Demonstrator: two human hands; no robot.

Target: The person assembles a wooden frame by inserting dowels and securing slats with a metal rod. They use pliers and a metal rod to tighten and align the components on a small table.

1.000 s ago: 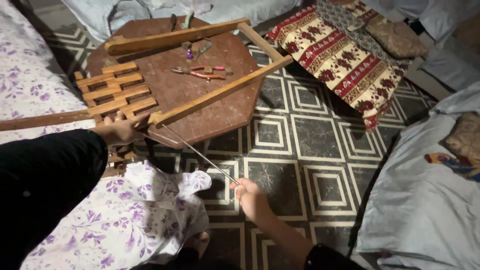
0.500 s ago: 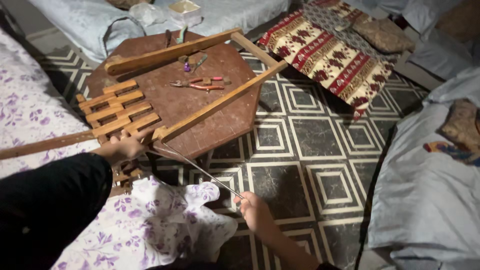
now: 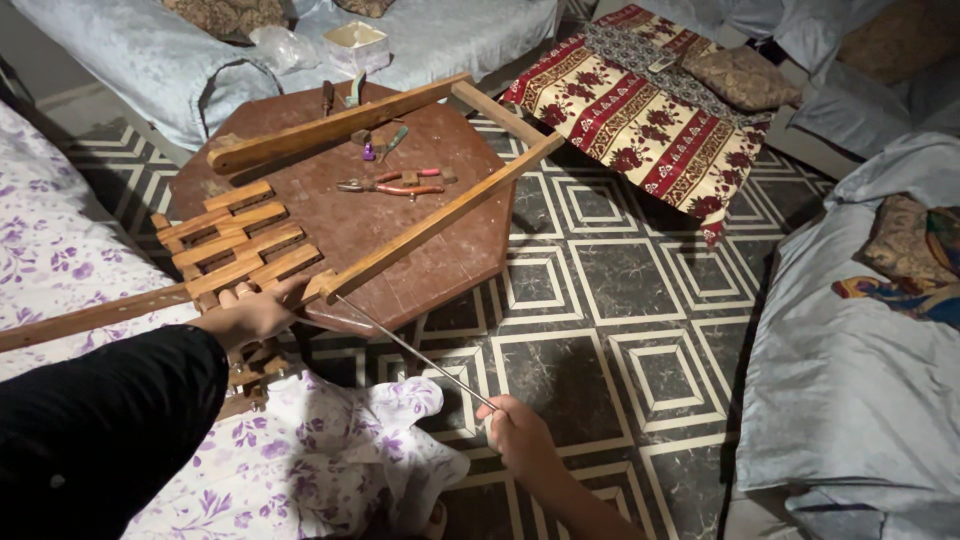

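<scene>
Head view looks down on an octagonal brown desk [image 3: 420, 240] standing on a floor [image 3: 640, 330] patterned with black-and-white squares. A wooden frame [image 3: 370, 190] of long slats lies across the desk, with a block of short crosswise slats [image 3: 240, 250] at the desk's near-left edge. The left hand [image 3: 255, 312], coming out of a black sleeve [image 3: 100, 420], grips the near corner of the frame just at that edge of the desk, fingers closed around the wood. From that same corner a thin metal rod [image 3: 415, 352] runs out past the desk's near edge, slanting away over the floor. The right hand [image 3: 520, 440] holds the rod's far end, well clear of the desk, fingers curled shut on it. Red-handled pliers [image 3: 395, 185] lie near the middle of the desk, between the frame's two long slats, with a few small tools just beyond them. A purple-flowered white cloth [image 3: 320, 450] lies under the left arm, on the near side of the desk. Beyond the desk's far-right side a red-and-cream patterned mat [image 3: 650, 130] is spread on the floor.
</scene>
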